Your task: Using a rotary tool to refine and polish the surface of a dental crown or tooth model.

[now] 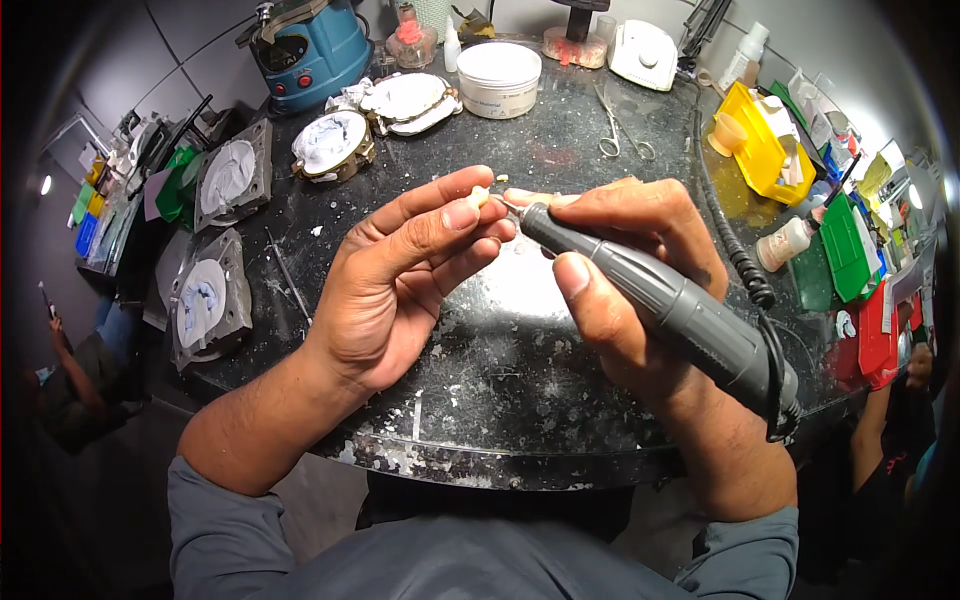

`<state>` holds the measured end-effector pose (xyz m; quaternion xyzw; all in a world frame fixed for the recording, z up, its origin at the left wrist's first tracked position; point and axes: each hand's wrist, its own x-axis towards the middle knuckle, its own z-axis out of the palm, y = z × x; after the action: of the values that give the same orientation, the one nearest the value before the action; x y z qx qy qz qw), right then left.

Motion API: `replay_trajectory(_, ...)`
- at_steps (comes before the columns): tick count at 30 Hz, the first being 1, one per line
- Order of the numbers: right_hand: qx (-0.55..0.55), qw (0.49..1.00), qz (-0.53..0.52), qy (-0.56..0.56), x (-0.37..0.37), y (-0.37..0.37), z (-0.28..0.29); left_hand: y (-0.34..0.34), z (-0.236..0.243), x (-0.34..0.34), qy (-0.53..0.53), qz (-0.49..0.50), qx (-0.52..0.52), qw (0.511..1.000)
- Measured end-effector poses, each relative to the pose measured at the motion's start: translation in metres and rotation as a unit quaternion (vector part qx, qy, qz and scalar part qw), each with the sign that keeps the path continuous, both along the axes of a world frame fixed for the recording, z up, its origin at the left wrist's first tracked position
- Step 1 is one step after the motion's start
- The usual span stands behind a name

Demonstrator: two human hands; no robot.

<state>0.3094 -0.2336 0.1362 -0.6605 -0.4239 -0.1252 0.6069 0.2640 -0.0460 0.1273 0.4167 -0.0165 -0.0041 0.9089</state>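
Between thumb and fingertips, my left hand (390, 270) pinches a small cream-coloured piece (481, 196), too small to make out in detail. My right hand (645, 250) grips a dark grey rotary handpiece (682, 318), whose thin metal tip (510, 207) is beside that piece; whether they touch is unclear. A coiled black cord (750, 275) runs from the handpiece's rear end toward the back of the bench. A tiny pale fragment (502, 178) lies just beyond my fingers. A slim metal tool (287, 275) lies left of my left hand.
Several plaster-filled metal flasks (210, 335) sit left and behind on the speckled black bench (470, 390). At the back are a blue machine (310, 75), a white tub (499, 100) and scissors (625, 145). Coloured trays (845, 255) line the right. Other people (80, 380) appear at both edges.
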Motion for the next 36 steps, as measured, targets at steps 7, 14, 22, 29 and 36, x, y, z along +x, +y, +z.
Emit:
replay_trajectory(7, 0.001, 1.000, 0.010, -0.024, 0.0020, -0.0002, -0.0016, 0.0010, -0.0019, 0.0000, -0.004, -0.006, 0.000, 1.000)
replay_trajectory(14, 0.001, 1.000, 0.012, 0.006, -0.0004, -0.0005, -0.0005, 0.0007, -0.0010, -0.0007, -0.006, -0.003, 0.012, 1.000)
replay_trajectory(22, -0.016, 1.000, -0.005, -0.026, 0.0014, -0.0021, 0.0011, 0.0017, -0.0026, 0.0001, -0.020, -0.010, 0.009, 1.000)
replay_trajectory(29, -0.013, 1.000, 0.000, -0.027, 0.0015, -0.0016, -0.0001, 0.0024, -0.0032, 0.0002, -0.039, -0.016, 0.012, 0.999)
replay_trajectory(36, -0.009, 1.000, -0.009, -0.010, -0.0012, -0.0011, 0.0015, 0.0025, -0.0032, 0.0001, -0.043, -0.014, 0.015, 0.999)
